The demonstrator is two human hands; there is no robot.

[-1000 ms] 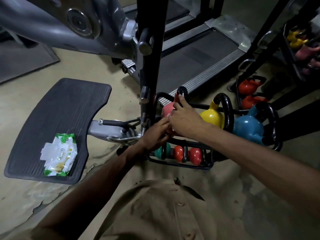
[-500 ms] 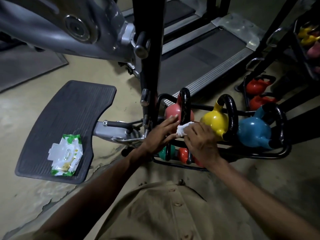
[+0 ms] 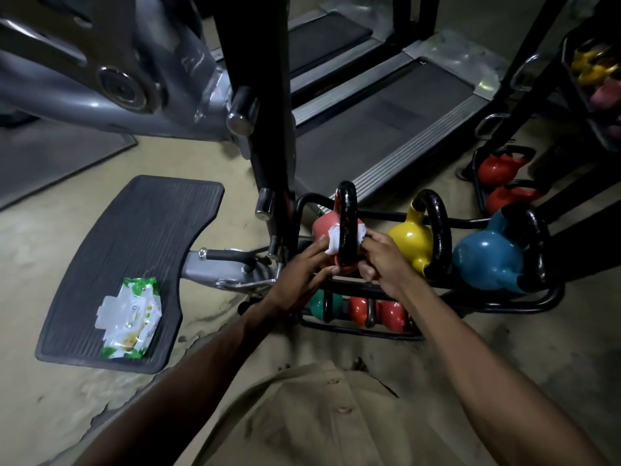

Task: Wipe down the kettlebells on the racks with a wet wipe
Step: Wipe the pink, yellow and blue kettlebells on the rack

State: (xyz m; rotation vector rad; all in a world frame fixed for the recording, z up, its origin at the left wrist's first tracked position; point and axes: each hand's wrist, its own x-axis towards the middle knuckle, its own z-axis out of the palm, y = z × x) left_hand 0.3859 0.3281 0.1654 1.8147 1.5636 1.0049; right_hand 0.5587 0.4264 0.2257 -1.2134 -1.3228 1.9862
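since the earlier frame the crumpled white wet wipe (image 3: 333, 237) has risen from between the hands and now passes behind the glossy black loop handle (image 3: 346, 223) of the pink kettlebell (image 3: 322, 223), at the left end of the tubular black rack (image 3: 537, 302). left hand (image 3: 302, 277): fingers nearly straight, tips pressing the wipe's left flap, thumb apart below. right hand (image 3: 383, 260): fingers curled, pinching the right flap. rounded yellow kettlebell (image 3: 410, 240) and blue kettlebell (image 3: 484, 257) sit to the right. a green-white wipe packet (image 3: 129, 317) lies on the ribbed rubber footplate (image 3: 134, 237), left.
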